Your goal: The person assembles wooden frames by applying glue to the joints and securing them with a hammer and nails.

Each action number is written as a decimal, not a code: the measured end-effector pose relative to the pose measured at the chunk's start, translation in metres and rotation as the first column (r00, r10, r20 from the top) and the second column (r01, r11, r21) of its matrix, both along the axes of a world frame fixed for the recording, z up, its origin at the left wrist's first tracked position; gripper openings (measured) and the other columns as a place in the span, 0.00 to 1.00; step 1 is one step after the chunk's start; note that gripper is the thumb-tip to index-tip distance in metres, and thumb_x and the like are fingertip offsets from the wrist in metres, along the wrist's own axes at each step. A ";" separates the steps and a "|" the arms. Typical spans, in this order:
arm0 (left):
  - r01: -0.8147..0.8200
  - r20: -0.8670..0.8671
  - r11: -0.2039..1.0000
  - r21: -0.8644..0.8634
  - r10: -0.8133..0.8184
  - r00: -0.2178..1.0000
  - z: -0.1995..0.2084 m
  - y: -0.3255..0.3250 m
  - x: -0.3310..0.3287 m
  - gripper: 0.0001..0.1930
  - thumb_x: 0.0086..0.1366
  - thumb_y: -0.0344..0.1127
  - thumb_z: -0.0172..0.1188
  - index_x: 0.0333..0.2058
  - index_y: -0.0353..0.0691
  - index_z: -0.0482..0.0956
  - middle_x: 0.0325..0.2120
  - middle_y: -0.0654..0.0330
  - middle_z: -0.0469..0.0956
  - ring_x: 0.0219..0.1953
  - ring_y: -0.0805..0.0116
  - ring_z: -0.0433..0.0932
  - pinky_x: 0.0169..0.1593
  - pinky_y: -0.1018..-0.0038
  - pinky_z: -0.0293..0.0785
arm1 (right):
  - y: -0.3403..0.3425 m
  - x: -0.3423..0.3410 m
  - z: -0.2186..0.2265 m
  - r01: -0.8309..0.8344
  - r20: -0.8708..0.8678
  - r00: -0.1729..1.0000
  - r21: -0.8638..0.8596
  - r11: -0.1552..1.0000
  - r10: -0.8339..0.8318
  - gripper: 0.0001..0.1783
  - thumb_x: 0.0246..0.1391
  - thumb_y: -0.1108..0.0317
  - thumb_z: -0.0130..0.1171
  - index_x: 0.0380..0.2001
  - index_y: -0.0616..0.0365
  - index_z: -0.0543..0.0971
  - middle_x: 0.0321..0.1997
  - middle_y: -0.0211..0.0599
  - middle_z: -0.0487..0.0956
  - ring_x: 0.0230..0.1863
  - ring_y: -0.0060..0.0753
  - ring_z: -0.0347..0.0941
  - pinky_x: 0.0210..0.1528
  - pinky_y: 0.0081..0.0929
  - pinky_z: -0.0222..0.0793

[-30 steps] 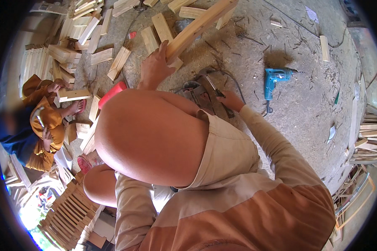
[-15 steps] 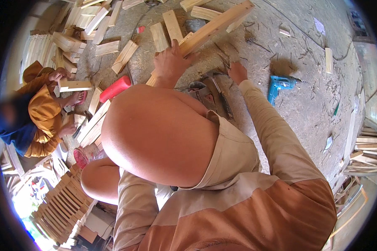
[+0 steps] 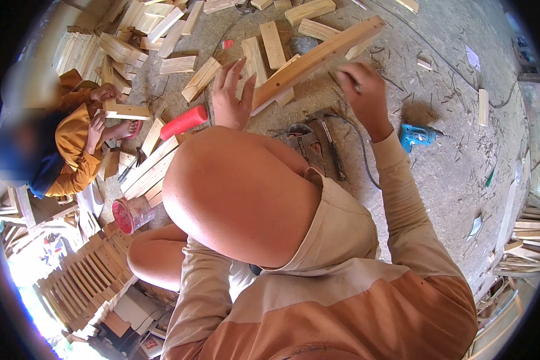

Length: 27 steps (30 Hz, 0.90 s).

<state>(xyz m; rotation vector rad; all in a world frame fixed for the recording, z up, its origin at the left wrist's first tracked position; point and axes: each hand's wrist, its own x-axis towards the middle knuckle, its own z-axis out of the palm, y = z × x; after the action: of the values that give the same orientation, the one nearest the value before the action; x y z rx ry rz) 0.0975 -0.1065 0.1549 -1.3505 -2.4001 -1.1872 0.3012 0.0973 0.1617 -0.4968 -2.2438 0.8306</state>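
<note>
A long wooden beam (image 3: 318, 60) lies slanting across the floor in front of my raised knee, its far end to the upper right. My left hand (image 3: 233, 96) is beside its near end, fingers spread and holding nothing. Right of the beam, my right hand (image 3: 364, 90) is raised with its fingers curled together; whatever is in them, if anything, is too small to make out. Between my knee and right forearm a hammer (image 3: 329, 135) rests on the floor. A teal power drill (image 3: 417, 136) lies to the right of my right wrist.
Short wood blocks (image 3: 273, 45) lie beyond the beam. A red cylinder (image 3: 184, 122) and a red tub (image 3: 129, 213) are left of my knee. At far left a co-worker (image 3: 72, 144) holds a wood piece (image 3: 129, 112). Thin dark nail-like bits and a cable (image 3: 366, 150) lie about.
My left hand has let go of the beam and spread its fingers. My right hand has come up off the floor by the hammer. The co-worker's lower hand has moved up to the wood piece.
</note>
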 end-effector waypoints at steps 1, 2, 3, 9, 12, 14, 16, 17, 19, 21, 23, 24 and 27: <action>0.064 -0.009 0.998 0.000 -0.064 0.998 0.010 0.002 0.005 0.21 0.65 0.31 0.65 0.56 0.40 0.77 0.42 0.54 0.81 0.39 0.63 0.81 0.39 0.70 0.77 | -0.005 -0.010 0.012 -0.115 0.015 0.993 0.041 0.993 0.114 0.06 0.58 0.71 0.58 0.36 0.62 0.79 0.36 0.46 0.78 0.36 0.50 0.77 0.38 0.39 0.72; 0.129 -0.018 0.992 0.001 -0.129 0.992 0.020 0.007 0.011 0.21 0.64 0.29 0.65 0.56 0.40 0.77 0.43 0.55 0.81 0.38 0.64 0.81 0.39 0.71 0.76 | -0.008 -0.021 0.021 -0.227 0.035 0.974 0.081 0.971 0.224 0.06 0.59 0.72 0.59 0.37 0.63 0.80 0.36 0.44 0.78 0.37 0.48 0.77 0.39 0.37 0.72; 0.192 -0.027 0.981 0.001 -0.192 0.981 0.026 0.009 0.014 0.22 0.63 0.28 0.65 0.56 0.41 0.77 0.43 0.56 0.80 0.38 0.66 0.80 0.38 0.72 0.76 | -0.011 -0.031 0.025 -0.337 0.060 0.942 0.118 0.934 0.332 0.06 0.59 0.72 0.60 0.37 0.63 0.80 0.37 0.43 0.78 0.38 0.46 0.77 0.40 0.36 0.72; 0.272 0.234 0.951 -0.149 -0.233 0.944 0.015 -0.009 0.002 0.13 0.64 0.30 0.64 0.48 0.41 0.81 0.34 0.55 0.84 0.36 0.56 0.84 0.39 0.63 0.79 | -0.018 -0.058 0.035 -0.459 0.129 0.882 0.013 0.888 0.454 0.09 0.60 0.70 0.60 0.40 0.63 0.80 0.35 0.44 0.75 0.35 0.48 0.75 0.40 0.37 0.71; 0.175 0.424 0.968 -0.178 -0.085 0.902 0.017 -0.021 0.006 0.08 0.65 0.32 0.63 0.42 0.39 0.80 0.30 0.55 0.84 0.32 0.56 0.84 0.35 0.65 0.78 | -0.030 -0.043 0.017 -0.268 -0.062 0.962 -0.048 0.962 0.265 0.11 0.58 0.65 0.63 0.37 0.62 0.79 0.31 0.44 0.74 0.33 0.48 0.74 0.37 0.39 0.70; 0.160 0.394 0.969 -0.187 -0.075 0.916 0.009 -0.033 0.003 0.06 0.65 0.32 0.63 0.39 0.39 0.79 0.30 0.54 0.83 0.32 0.56 0.84 0.35 0.65 0.78 | -0.025 -0.013 -0.013 -0.193 0.346 0.911 -0.122 0.974 0.224 0.14 0.56 0.60 0.66 0.32 0.60 0.77 0.30 0.46 0.76 0.31 0.49 0.74 0.33 0.41 0.69; 0.157 0.279 0.977 -0.148 -0.111 0.954 -0.003 -0.034 -0.001 0.05 0.65 0.32 0.62 0.38 0.39 0.79 0.30 0.54 0.82 0.33 0.55 0.83 0.35 0.64 0.77 | -0.031 0.040 -0.105 -0.194 0.684 0.707 -0.056 0.979 0.179 0.19 0.56 0.50 0.63 0.32 0.57 0.78 0.34 0.51 0.80 0.31 0.53 0.78 0.35 0.49 0.72; 0.134 0.173 0.984 -0.120 -0.112 0.979 -0.012 -0.042 -0.002 0.05 0.65 0.32 0.62 0.37 0.39 0.78 0.30 0.54 0.81 0.34 0.54 0.83 0.35 0.64 0.77 | -0.051 0.052 -0.103 -0.171 0.847 0.489 -0.142 0.975 0.209 0.21 0.53 0.52 0.65 0.40 0.58 0.80 0.40 0.49 0.82 0.43 0.57 0.80 0.44 0.51 0.75; 0.158 0.071 0.984 -0.088 -0.152 0.986 -0.024 -0.034 -0.001 0.04 0.64 0.31 0.62 0.37 0.40 0.78 0.29 0.54 0.80 0.34 0.53 0.82 0.36 0.62 0.77 | -0.069 0.123 -0.197 -0.184 0.913 0.356 -0.142 0.973 0.201 0.18 0.50 0.54 0.66 0.36 0.58 0.82 0.37 0.50 0.84 0.43 0.56 0.82 0.43 0.51 0.77; 0.166 0.080 0.977 -0.133 -0.157 0.984 -0.034 -0.036 0.002 0.04 0.64 0.31 0.62 0.37 0.40 0.78 0.29 0.54 0.79 0.35 0.51 0.81 0.37 0.60 0.77 | -0.091 0.156 -0.234 -0.056 0.957 0.151 -0.242 0.969 0.247 0.16 0.48 0.57 0.67 0.33 0.58 0.83 0.36 0.50 0.84 0.40 0.56 0.82 0.42 0.51 0.77; 0.160 0.071 0.979 -0.125 -0.152 0.986 -0.033 -0.041 0.006 0.05 0.64 0.32 0.62 0.37 0.40 0.79 0.30 0.55 0.79 0.35 0.51 0.81 0.38 0.60 0.77 | -0.105 0.166 -0.238 0.048 0.948 0.244 -0.224 0.973 0.206 0.16 0.47 0.57 0.67 0.32 0.59 0.84 0.35 0.50 0.84 0.39 0.57 0.82 0.41 0.52 0.77; 0.160 0.066 0.980 -0.119 -0.153 0.986 -0.031 -0.042 0.007 0.05 0.64 0.33 0.63 0.37 0.40 0.79 0.30 0.55 0.80 0.36 0.51 0.81 0.38 0.59 0.77 | -0.109 0.170 -0.239 0.105 0.940 0.289 -0.218 0.970 0.180 0.16 0.46 0.57 0.67 0.31 0.59 0.84 0.34 0.50 0.84 0.39 0.57 0.82 0.41 0.52 0.77; 0.175 0.021 0.980 -0.091 -0.174 0.984 -0.041 -0.039 0.004 0.06 0.62 0.32 0.65 0.37 0.41 0.81 0.28 0.54 0.81 0.33 0.52 0.82 0.34 0.61 0.76 | -0.099 0.182 -0.254 0.013 0.872 0.430 -0.265 0.964 0.233 0.16 0.45 0.60 0.68 0.33 0.61 0.83 0.30 0.48 0.84 0.30 0.49 0.83 0.33 0.45 0.78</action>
<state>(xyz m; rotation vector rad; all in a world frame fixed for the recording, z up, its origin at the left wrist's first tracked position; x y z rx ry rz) 0.1014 -0.1452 0.1144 -1.6162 -2.4152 -1.1395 0.4830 -0.0012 -0.0919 -1.1427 -3.2161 1.0577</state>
